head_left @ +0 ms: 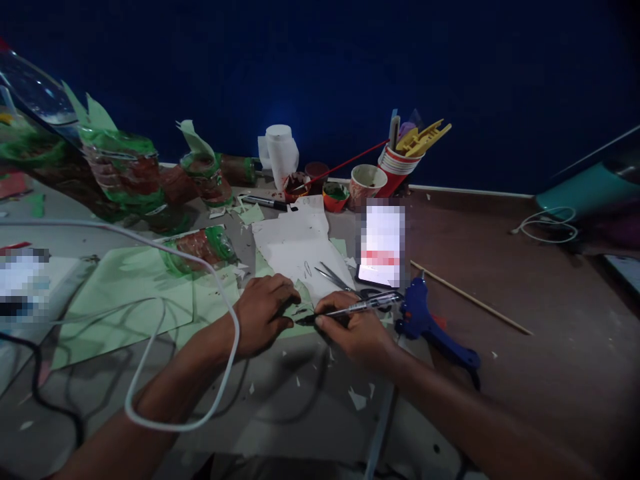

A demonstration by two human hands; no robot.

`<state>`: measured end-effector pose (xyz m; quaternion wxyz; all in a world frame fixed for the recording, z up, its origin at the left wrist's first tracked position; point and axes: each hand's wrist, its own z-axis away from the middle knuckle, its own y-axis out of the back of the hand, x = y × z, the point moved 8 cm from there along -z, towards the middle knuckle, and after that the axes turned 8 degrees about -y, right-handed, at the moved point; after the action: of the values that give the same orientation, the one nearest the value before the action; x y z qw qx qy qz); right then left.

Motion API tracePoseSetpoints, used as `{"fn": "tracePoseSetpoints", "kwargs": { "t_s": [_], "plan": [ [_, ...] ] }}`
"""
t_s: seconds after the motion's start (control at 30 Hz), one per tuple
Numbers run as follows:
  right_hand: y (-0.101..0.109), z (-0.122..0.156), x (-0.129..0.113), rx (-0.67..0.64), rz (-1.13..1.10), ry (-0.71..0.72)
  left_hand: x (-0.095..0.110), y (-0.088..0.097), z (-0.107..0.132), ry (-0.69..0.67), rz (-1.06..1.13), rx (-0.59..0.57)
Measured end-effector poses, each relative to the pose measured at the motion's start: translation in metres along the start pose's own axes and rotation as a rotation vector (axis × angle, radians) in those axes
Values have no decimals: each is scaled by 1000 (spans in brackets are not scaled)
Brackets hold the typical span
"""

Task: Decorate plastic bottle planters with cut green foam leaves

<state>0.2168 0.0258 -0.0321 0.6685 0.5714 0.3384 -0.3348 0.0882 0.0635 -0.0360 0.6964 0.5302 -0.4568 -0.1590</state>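
My right hand (355, 333) is closed round a pen (353, 309), whose tip touches a small piece of light green paper (300, 307) on the table. Curled fingers of my left hand (263, 312) press that paper down from the left. Scissors (336, 278) lie just behind my hands on a white sheet (295, 247). A blue glue gun (425, 320) rests right of my right hand.
Painted green-and-red plastic bottles (125, 170) stand at the back left. Paper cups (367, 183), paint pots and a cup of tools (403, 163) line the back. A large green sheet (125, 293), white cable (190, 267), wooden stick (470, 297) and paper scraps lie around.
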Motion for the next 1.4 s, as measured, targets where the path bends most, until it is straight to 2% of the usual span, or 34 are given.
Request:
{"fn": "tracePoseSetpoints", "kwargs": {
  "t_s": [0.43, 0.8, 1.07, 1.4],
  "plan": [
    [1, 0, 2, 27, 4, -35, 0, 0, -1, 4, 8, -2],
    [1, 0, 0, 13, 4, -8, -2, -1, -1, 2, -3, 9],
    [8, -3, 3, -1, -208, -77, -2, -2, -1, 4, -5, -14],
    [9, -2, -4, 27, -96, -26, -3, -3, -1, 31, -3, -18]
  ]
}}
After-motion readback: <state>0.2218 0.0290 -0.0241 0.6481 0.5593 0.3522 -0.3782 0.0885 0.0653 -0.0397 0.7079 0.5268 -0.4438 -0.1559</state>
